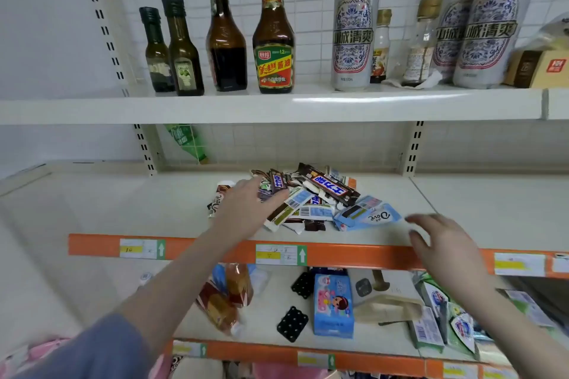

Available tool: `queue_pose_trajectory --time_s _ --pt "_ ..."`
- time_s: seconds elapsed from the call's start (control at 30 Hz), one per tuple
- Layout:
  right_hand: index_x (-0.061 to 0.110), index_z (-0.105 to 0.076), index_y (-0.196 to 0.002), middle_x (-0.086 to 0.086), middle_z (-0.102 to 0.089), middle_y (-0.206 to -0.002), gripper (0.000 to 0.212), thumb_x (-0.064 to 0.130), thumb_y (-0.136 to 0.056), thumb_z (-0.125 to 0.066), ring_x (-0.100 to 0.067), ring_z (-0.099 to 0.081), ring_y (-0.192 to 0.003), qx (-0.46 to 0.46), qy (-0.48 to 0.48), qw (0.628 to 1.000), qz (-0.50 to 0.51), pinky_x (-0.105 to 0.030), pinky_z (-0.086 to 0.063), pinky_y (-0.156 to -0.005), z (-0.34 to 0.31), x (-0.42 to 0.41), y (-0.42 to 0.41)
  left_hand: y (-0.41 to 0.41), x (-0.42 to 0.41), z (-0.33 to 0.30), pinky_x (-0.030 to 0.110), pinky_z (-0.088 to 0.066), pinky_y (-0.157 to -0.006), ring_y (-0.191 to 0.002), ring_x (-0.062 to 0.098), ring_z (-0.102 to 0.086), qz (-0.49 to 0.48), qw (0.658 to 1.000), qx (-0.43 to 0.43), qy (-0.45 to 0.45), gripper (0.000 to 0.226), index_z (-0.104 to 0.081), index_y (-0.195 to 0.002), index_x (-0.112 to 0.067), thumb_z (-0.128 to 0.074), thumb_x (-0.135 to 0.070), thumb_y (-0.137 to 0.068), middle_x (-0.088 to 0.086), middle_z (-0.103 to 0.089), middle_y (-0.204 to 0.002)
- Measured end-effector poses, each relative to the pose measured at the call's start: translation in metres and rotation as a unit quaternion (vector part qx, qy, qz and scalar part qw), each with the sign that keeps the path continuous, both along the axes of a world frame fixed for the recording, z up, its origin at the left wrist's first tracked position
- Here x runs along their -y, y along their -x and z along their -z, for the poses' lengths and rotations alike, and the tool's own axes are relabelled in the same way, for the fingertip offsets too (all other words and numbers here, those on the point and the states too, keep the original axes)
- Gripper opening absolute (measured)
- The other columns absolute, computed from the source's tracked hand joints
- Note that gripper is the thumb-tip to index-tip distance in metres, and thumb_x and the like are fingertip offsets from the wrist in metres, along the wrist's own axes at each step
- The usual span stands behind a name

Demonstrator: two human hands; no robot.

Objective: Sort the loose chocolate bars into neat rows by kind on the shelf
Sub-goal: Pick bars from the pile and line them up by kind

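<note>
A loose pile of chocolate bars [311, 203] lies in the middle of the cream shelf [123, 206]. On top rests a long brown Snickers bar [329, 184]. At the pile's right lies a light blue Dove bar [369, 217], and at its left edge a brown and white Dove bar [217, 198]. My left hand [246, 206] rests flat on the left side of the pile, fingers spread over the wrappers. My right hand [443, 243] hovers open just right of the blue Dove bar, above the shelf's orange front strip, touching nothing.
The shelf above holds sauce and oil bottles [272, 31] and tall beer cans [354, 28]. The shelf below holds a bread bag [226, 298], a blue tissue pack [334, 301], black pads and boxes. Bare shelf surface lies left and right of the pile.
</note>
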State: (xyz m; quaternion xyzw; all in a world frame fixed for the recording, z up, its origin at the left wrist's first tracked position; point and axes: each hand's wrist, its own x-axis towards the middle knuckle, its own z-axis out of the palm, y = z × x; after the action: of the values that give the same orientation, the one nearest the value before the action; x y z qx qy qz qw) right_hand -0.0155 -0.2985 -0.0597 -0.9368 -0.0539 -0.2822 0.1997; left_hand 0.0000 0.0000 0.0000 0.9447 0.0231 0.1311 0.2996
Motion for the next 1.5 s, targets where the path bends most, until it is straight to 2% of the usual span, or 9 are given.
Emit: queue_pose_trajectory --time_s 0.03,0.1,0.23,0.43,0.53,0.8,1.0,1.2,1.5 --pt "0.012 -0.065 -0.107 -0.014 -0.065 -0.103 0.024 0.011 -0.084 -0.058 -0.034 -0.059 -0.096 -0.017 0.001 1.000 -0.002 -0.036 -0.046 -0.076 -0.004 -0.005 -0.022 -0.021 0.011 0.001 0.037 -0.039 -0.097 -0.126 0.027 -0.043 0.017 0.999 -0.018 -0.043 0.062 -0.053 -0.121 -0.018 -0.044 -0.066 -0.083 0.010 -0.051 -0.130" --pt "0.011 -0.062 -0.112 -0.015 -0.064 -0.107 0.026 0.018 -0.088 -0.054 -0.033 -0.057 -0.099 -0.071 -0.007 0.997 -0.014 -0.035 -0.044 -0.079 -0.010 -0.016 -0.058 -0.051 0.031 0.007 0.041 -0.040 -0.098 -0.124 0.028 -0.043 0.030 0.988 -0.097 -0.119 0.080 -0.045 -0.131 -0.012 -0.041 -0.073 -0.079 0.013 -0.046 -0.135" --pt "0.010 -0.058 -0.118 -0.017 -0.060 -0.114 0.031 0.022 -0.091 -0.048 -0.033 -0.055 -0.105 -0.159 -0.043 0.986 -0.020 -0.036 -0.042 -0.084 -0.005 -0.035 -0.112 -0.095 0.049 0.039 0.049 -0.030 -0.108 -0.134 0.036 -0.030 -0.011 0.953 -0.199 -0.226 0.103 -0.026 -0.144 -0.005 -0.033 -0.081 -0.075 0.019 -0.028 -0.149" --pt "0.007 -0.059 -0.113 -0.018 -0.062 -0.111 0.035 0.032 -0.093 -0.046 -0.033 -0.057 -0.097 -0.185 -0.035 0.981 -0.052 -0.038 -0.048 -0.079 -0.003 -0.053 -0.151 -0.115 0.046 0.061 0.052 -0.020 -0.110 -0.138 0.044 -0.017 -0.075 0.945 -0.227 -0.223 0.116 -0.009 -0.149 -0.007 -0.035 -0.087 -0.067 0.023 -0.010 -0.154" --pt "0.012 -0.062 -0.106 -0.015 -0.064 -0.100 0.035 0.040 -0.090 -0.049 -0.030 -0.061 -0.082 -0.193 -0.046 0.976 -0.089 -0.041 -0.052 -0.071 0.001 -0.061 -0.158 -0.117 0.046 0.062 0.052 -0.024 -0.108 -0.137 0.045 -0.019 -0.068 0.944 -0.237 -0.218 0.113 -0.017 -0.147 -0.006 -0.038 -0.085 -0.069 0.025 -0.014 -0.152" --pt "0.014 -0.057 -0.104 -0.011 -0.065 -0.099 0.030 0.030 -0.080 -0.066 -0.031 -0.063 -0.076 -0.203 -0.137 0.967 -0.073 -0.046 -0.055 -0.069 0.005 -0.070 -0.164 -0.100 0.065 0.068 0.044 -0.028 -0.103 -0.123 0.033 -0.034 -0.065 0.931 -0.113 -0.341 0.076 -0.048 -0.128 -0.007 -0.028 -0.068 -0.088 0.016 -0.041 -0.134" --pt "0.014 -0.058 -0.110 -0.012 -0.064 -0.107 0.034 0.029 -0.080 -0.064 -0.029 -0.057 -0.093 -0.194 -0.081 0.976 -0.057 -0.031 -0.041 -0.068 0.007 -0.056 -0.166 -0.098 0.055 0.079 0.040 -0.030 -0.101 -0.116 0.028 -0.037 -0.016 0.923 -0.040 -0.382 0.092 -0.048 -0.124 -0.007 -0.027 -0.081 -0.075 0.010 -0.046 -0.124" --pt "0.012 -0.059 -0.109 -0.014 -0.064 -0.105 0.032 0.025 -0.080 -0.062 -0.032 -0.057 -0.095 -0.201 -0.075 0.976 -0.016 -0.035 -0.045 -0.074 0.007 -0.045 -0.167 -0.102 0.053 0.082 0.031 -0.034 -0.093 -0.114 0.022 -0.041 0.112 0.931 0.033 -0.345 0.073 -0.042 -0.132 -0.011 -0.041 -0.067 -0.083 0.006 -0.046 -0.125" --pt "0.009 -0.058 -0.106 -0.013 -0.065 -0.101 0.027 0.018 -0.080 -0.061 -0.025 -0.054 -0.083 -0.215 -0.123 0.969 -0.022 -0.030 -0.038 -0.066 0.003 -0.046 -0.166 -0.100 0.064 0.074 0.032 -0.038 -0.082 -0.104 0.024 -0.046 0.149 0.921 0.026 -0.359 0.052 -0.046 -0.119 -0.008 -0.050 -0.050 -0.088 0.009 -0.048 -0.117"
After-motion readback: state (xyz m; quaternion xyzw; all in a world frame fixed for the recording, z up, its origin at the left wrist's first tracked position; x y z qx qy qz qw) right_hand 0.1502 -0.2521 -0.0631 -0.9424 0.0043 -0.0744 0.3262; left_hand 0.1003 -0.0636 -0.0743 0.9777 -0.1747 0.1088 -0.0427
